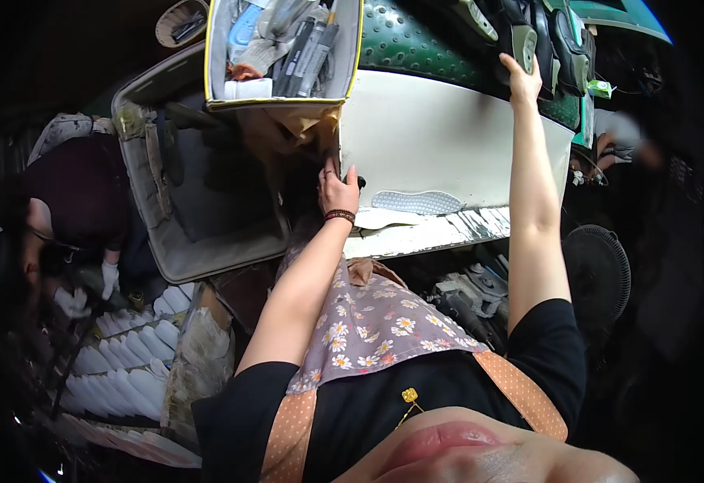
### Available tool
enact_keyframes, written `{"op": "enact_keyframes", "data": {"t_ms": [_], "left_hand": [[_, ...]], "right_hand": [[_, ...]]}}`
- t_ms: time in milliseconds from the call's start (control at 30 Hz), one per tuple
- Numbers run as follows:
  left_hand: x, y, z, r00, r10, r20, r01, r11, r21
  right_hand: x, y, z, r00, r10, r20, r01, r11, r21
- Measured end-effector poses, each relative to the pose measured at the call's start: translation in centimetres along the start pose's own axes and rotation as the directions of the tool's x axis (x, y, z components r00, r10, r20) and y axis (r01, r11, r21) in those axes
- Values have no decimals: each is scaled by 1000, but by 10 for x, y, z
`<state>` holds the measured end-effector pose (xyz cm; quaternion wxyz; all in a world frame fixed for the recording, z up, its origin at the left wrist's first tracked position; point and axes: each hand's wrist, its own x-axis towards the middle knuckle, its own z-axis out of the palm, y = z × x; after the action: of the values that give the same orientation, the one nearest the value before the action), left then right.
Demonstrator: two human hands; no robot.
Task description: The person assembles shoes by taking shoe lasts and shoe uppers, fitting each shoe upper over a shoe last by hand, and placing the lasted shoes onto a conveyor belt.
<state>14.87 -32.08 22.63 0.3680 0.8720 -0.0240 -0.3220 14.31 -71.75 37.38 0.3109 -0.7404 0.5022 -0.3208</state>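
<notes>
My right hand (pixel 523 83) reaches out to the far right of the work table and grips a dark shoe (pixel 523 50) with a pale grey-green sole. Thumb and fingers lie on either side of it. Beside it stand several more dark shoes (pixel 568 52). My left hand (pixel 338 191), with a beaded bracelet at the wrist, rests at the left edge of the white table top (pixel 441 133). Its thumb and fingers are apart, and a small dark spot shows by the thumb. A patterned light grey insole (pixel 416 201) lies near the front edge.
A yellow-rimmed box (pixel 350 48) holds markers and a glove. Left of the table is a large grey bin (pixel 159 241). A green dimpled surface (pixel 416 48) lies behind. Another person (pixel 78 193) bends at the left near rows of white pieces (pixel 126 354). A fan (pixel 598 270) stands right.
</notes>
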Motion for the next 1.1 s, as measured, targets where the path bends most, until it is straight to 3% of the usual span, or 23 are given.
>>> {"op": "enact_keyframes", "data": {"t_ms": [100,167,200,233,300,367,433,500,567,633,700,900,967,1033,1100], "left_hand": [[-3,6,-5,1000,-11,4,11,1000,-22],[-4,4,-4,1000,-3,12,4,999,-34],[-2,4,-4,1000,3,8,-3,999,-42],[-2,4,-5,1000,4,16,-3,999,-36],[-3,6,-7,999,7,33,-6,1000,-24],[-4,4,-8,991,128,-26,-130,984,-125],[-5,-3,-5,947,285,-148,-310,931,-194],[-10,-6,-7,859,451,-241,-491,860,-140],[-21,-5,-14,796,553,-244,-576,817,-29],[-39,-13,-17,752,627,-205,-638,770,15],[-61,-23,-21,707,688,-165,-685,724,81],[-113,-64,-37,546,835,-73,-830,550,94],[-128,-75,-48,483,874,58,-872,474,119],[-132,-98,-39,381,917,119,-922,366,126],[-126,-128,-22,266,937,228,-963,266,29]], "right_hand": [[-56,9,-6,999,39,-3,-38,986,163],[-107,3,-15,998,6,-56,4,984,177],[-129,6,-19,999,41,-15,-35,959,281],[-154,10,-24,997,71,31,-77,921,381],[-211,14,-32,928,314,203,-369,693,619],[-269,32,-29,888,403,222,-456,700,550],[-320,58,-28,918,324,228,-396,733,553],[-357,40,-45,792,487,368,-602,524,603],[-372,33,-69,699,563,441,-709,468,527],[-374,63,-89,583,609,537,-792,281,542],[-374,69,-112,513,554,656,-834,139,534],[-401,49,-151,560,659,503,-824,506,255],[-405,33,-150,618,642,453,-747,660,83],[-408,50,-142,769,489,413,-530,848,-17],[-416,32,-133,762,533,367,-533,839,-112]]}}
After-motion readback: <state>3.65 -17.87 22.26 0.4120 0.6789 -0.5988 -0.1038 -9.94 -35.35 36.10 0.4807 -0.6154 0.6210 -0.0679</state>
